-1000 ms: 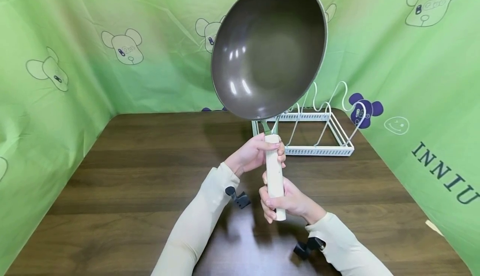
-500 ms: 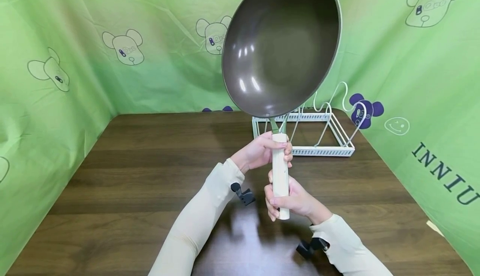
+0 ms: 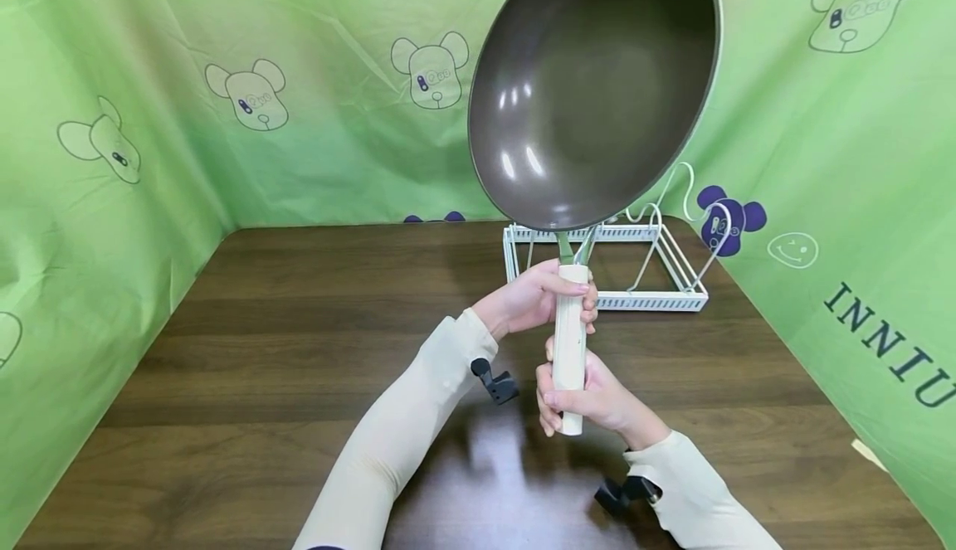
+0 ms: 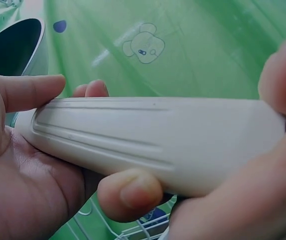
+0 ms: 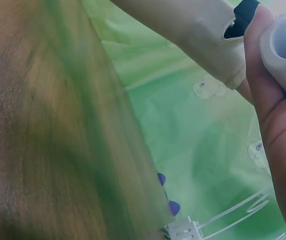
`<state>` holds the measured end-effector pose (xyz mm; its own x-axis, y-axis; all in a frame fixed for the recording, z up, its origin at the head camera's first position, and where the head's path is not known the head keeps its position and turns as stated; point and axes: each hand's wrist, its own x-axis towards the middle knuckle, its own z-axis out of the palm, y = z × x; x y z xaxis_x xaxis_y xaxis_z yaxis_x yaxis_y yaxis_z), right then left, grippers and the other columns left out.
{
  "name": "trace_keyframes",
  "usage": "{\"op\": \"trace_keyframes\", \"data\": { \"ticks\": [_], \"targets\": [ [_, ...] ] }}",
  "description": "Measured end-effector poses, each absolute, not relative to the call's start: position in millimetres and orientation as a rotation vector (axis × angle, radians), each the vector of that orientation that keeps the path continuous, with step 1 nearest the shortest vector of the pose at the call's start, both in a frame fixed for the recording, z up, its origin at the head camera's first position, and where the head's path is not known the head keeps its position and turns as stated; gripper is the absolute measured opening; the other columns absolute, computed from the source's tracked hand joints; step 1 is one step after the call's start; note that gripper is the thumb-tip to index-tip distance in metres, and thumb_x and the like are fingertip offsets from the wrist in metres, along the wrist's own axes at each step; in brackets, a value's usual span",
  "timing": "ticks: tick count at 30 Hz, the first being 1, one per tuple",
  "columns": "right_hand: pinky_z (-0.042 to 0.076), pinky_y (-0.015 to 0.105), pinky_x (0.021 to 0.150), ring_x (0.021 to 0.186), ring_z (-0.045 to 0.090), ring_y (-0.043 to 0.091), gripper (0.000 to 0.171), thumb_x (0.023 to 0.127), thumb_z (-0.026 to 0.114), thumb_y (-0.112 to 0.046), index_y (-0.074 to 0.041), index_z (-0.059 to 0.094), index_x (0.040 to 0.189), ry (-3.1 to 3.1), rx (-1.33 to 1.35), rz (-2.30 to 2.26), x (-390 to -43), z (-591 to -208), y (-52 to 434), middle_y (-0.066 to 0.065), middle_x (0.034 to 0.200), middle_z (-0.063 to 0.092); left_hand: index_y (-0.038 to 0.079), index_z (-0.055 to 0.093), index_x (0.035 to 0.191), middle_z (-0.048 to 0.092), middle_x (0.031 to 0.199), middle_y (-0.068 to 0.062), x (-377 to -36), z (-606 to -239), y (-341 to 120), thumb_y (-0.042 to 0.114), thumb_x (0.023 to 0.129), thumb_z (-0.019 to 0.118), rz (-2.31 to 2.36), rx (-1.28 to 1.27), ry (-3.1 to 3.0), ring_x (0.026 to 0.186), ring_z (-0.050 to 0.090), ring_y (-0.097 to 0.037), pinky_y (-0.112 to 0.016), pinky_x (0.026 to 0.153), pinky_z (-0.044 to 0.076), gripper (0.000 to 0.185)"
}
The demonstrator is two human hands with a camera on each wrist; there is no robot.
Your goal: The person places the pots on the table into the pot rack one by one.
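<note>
Head view: a dark wok (image 3: pixel 597 85) is held up in the upper right-centre of the frame, its bowl facing the camera and tilted slightly to the right, top rim cut off by the frame edge. Its cream handle (image 3: pixel 570 343) runs nearly straight down from the bowl to centre frame.

The left hand (image 3: pixel 541 297) grips the upper end of the handle, fingers curled round it just below the green metal neck. The right hand (image 3: pixel 586 396) grips the lower end, fingers wrapped round from the right, thumb across the front. The two hands are just apart on the handle. Both forearms wear cream sleeves (image 3: pixel 403 442).

Left wrist view: the handle (image 4: pixel 153 140) fills the middle of the frame, with the thumb (image 4: pixel 30 92) on top and a fingertip (image 4: pixel 132 192) curled beneath; the wok rim (image 4: pixel 17 45) shows at upper left.

Right wrist view: blurred; the butt of the handle (image 5: pixel 285 45) sits at upper right against the palm.

A white wire rack (image 3: pixel 665 272) stands on the brown wooden table (image 3: pixel 261 351), right of centre, behind and below the wok. Green printed cloth (image 3: pixel 224 77) backs the scene.
</note>
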<state>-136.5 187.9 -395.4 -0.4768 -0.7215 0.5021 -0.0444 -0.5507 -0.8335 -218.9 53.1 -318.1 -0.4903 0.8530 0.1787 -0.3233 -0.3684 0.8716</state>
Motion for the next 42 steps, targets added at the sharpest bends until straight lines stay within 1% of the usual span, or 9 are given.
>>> {"op": "trace_keyframes", "data": {
  "ticks": [11,17,20,26,30,33,35,38,42],
  "targets": [
    [0.057,0.041,0.055,0.051,0.045,0.036,0.028,0.096,0.049,0.012,-0.003,0.029,0.108,1.201,-1.301,-2.116,-136,-396,191,0.021,0.074,0.043,0.002,0.047,0.09,0.058,0.071,-0.007,-219,-315,62,-0.011,0.096,0.034,1.926,0.777,1.102,0.065,0.057,-0.018,-0.034,0.07,0.055,0.019],
    [0.057,0.037,0.054,0.05,0.044,0.039,0.03,0.093,0.05,0.015,-0.003,0.028,0.102,1.314,-1.215,-2.142,-133,-399,194,0.024,0.07,0.042,0.001,0.045,0.095,0.06,0.074,-0.008,-217,-313,63,-0.01,0.097,0.039,1.891,0.736,1.214,0.064,0.061,-0.016,-0.031,0.069,0.056,0.013],
    [0.056,0.038,0.053,0.05,0.046,0.039,0.031,0.092,0.051,0.016,-0.004,0.029,0.102,1.361,-1.185,-2.152,-132,-400,194,0.025,0.07,0.043,0.003,0.044,0.098,0.06,0.076,-0.009,-217,-312,63,-0.009,0.098,0.041,1.864,0.733,1.269,0.066,0.063,-0.016,-0.03,0.069,0.056,0.012],
    [0.057,0.038,0.054,0.052,0.05,0.038,0.034,0.092,0.051,0.016,-0.006,0.03,0.106,1.415,-1.171,-2.173,-132,-403,192,0.023,0.071,0.046,0.008,0.038,0.106,0.06,0.079,-0.009,-217,-312,63,-0.01,0.096,0.05,1.812,0.748,1.398,0.069,0.063,-0.017,-0.028,0.068,0.053,0.023],
    [0.057,0.037,0.055,0.053,0.053,0.034,0.035,0.092,0.051,0.016,-0.006,0.03,0.108,1.424,-1.16,-2.205,-132,-404,190,0.022,0.072,0.048,0.007,0.033,0.113,0.059,0.08,-0.009,-217,-313,65,-0.01,0.095,0.053,1.815,0.718,1.429,0.069,0.063,-0.018,-0.028,0.067,0.053,0.031],
    [0.057,0.037,0.055,0.055,0.056,0.03,0.035,0.092,0.052,0.015,-0.006,0.03,0.109,1.43,-1.149,-2.221,-131,-405,189,0.021,0.072,0.049,0.008,0.033,0.112,0.058,0.08,-0.009,-217,-314,66,-0.011,0.094,0.052,1.823,0.69,1.422,0.067,0.063,-0.018,-0.027,0.067,0.053,0.032],
    [0.057,0.037,0.056,0.055,0.056,0.031,0.034,0.093,0.052,0.015,-0.006,0.03,0.108,1.428,-1.15,-2.226,-130,-405,188,0.022,0.072,0.049,0.011,0.033,0.11,0.058,0.079,-0.009,-217,-315,67,-0.012,0.093,0.052,1.828,0.676,1.418,0.067,0.062,-0.018,-0.027,0.066,0.053,0.034],
    [0.057,0.038,0.056,0.054,0.055,0.034,0.032,0.093,0.052,0.014,-0.005,0.03,0.106,1.434,-1.161,-2.23,-130,-406,187,0.024,0.07,0.047,0.012,0.033,0.109,0.058,0.079,-0.01,-216,-315,68,-0.013,0.091,0.051,1.836,0.672,1.405,0.066,0.062,-0.018,-0.027,0.065,0.054,0.036],
    [0.057,0.039,0.055,0.056,0.061,0.029,0.031,0.093,0.054,0.013,-0.003,0.029,0.104,1.487,-1.159,-2.237,-130,-405,186,0.022,0.068,0.049,0.011,0.034,0.107,0.056,0.078,-0.01,-216,-315,69,-0.014,0.089,0.051,1.848,0.67,1.375,0.064,0.062,-0.019,-0.028,0.065,0.054,0.035]
  ]
}}
